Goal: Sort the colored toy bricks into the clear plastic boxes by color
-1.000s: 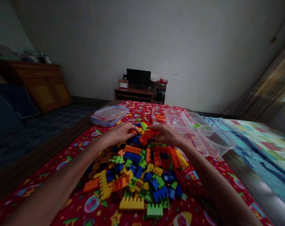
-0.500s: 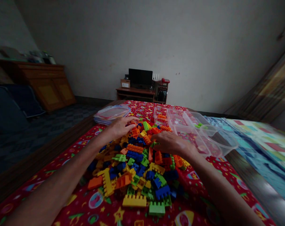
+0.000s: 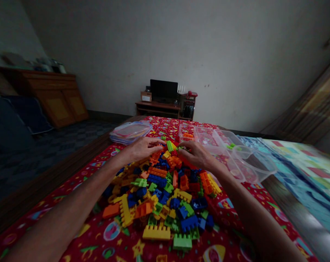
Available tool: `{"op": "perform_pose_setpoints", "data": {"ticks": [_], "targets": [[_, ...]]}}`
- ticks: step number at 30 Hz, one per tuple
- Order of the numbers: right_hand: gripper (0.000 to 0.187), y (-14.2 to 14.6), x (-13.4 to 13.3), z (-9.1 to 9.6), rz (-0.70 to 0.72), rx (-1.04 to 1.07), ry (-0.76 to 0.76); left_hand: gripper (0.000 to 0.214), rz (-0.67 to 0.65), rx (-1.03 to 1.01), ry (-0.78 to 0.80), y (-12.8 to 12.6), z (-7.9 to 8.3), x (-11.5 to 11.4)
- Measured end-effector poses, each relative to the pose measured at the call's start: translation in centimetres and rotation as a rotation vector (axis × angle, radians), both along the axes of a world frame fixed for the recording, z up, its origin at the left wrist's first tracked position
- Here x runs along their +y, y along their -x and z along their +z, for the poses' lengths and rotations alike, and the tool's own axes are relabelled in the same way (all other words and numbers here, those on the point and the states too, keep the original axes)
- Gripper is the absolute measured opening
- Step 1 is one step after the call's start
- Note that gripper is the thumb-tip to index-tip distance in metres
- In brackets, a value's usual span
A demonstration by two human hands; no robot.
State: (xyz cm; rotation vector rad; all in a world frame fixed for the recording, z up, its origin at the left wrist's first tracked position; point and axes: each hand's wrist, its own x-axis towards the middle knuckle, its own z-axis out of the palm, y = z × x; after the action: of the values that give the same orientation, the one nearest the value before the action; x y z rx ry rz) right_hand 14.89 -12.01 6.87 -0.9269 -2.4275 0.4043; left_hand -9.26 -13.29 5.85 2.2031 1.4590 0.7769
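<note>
Both hands are in the far end of my pile of blocks (image 3: 159,196) right now. My take on doing this bit well: go for one piece at a time with the fingertips and lift it straight up rather than raking sideways. The heap is loose, and a sweep would probably shove bits off toward the edge of the red cloth (image 3: 99,251). I'd also pinch a brick by its long sides so it doesn't snag on its neighbours' studs.

My left hand (image 3: 143,148) is palm down on top of the heap, fingers stretched out loosely toward the middle, tips by the orange blocks (image 3: 156,157). It's not a fist, but I can't tell if anything's tucked under the fingers, the light's too dim. My right hand (image 3: 198,155) comes in from the other side, fingers pointing left and lightly bent. The tips are just beside the green block (image 3: 169,146) that sits between my two hands. Can't tell if it's pinching anything either.

The pile lies on the cloth right in front of me, between my forearms. The clear tubs (image 3: 237,160) are just beside my right hand, with an orange piece (image 3: 188,136) in the far one. The stack of lids (image 3: 130,131) is past my left hand.
</note>
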Motion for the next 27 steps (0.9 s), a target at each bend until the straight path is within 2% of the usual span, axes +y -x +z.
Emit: {"op": "perform_pose_setpoints", "data": {"ticks": [4,7,11,13,16,20,24,27], "targets": [[0.02,0.3,0.8,-0.3,0.014,0.141,0.167,0.043,-0.07,-0.002,0.023,-0.8,0.2,-0.6],[0.025,0.6,1.7,-1.3,-0.021,0.275,0.257,0.043,-0.075,0.083,0.009,-1.5,0.3,-1.1],[0.025,1.2,2.5,-2.8,-0.055,0.457,0.328,0.045,-0.152,0.168,0.005,-2.4,0.1,-1.7],[0.022,1.6,2.3,-3.2,-0.072,0.502,0.318,0.048,-0.155,0.168,0.001,-2.9,-0.3,-1.8],[0.015,2.2,1.4,-3.1,-0.091,0.514,0.223,0.05,-0.122,0.21,-0.024,-4.1,-1.0,-2.1],[0.007,2.7,0.3,-2.5,-0.085,0.513,0.139,0.044,0.02,0.271,-0.061,-5.4,-1.3,-2.5],[0.021,1.9,0.9,-2.3,-0.047,0.516,0.088,0.033,0.083,0.171,-0.085,-4.5,-0.5,-2.3],[0.025,0.8,1.8,-2.0,-0.053,0.445,0.1,0.038,0.076,0.074,-0.099,-2.9,0.4,-1.9]]}}
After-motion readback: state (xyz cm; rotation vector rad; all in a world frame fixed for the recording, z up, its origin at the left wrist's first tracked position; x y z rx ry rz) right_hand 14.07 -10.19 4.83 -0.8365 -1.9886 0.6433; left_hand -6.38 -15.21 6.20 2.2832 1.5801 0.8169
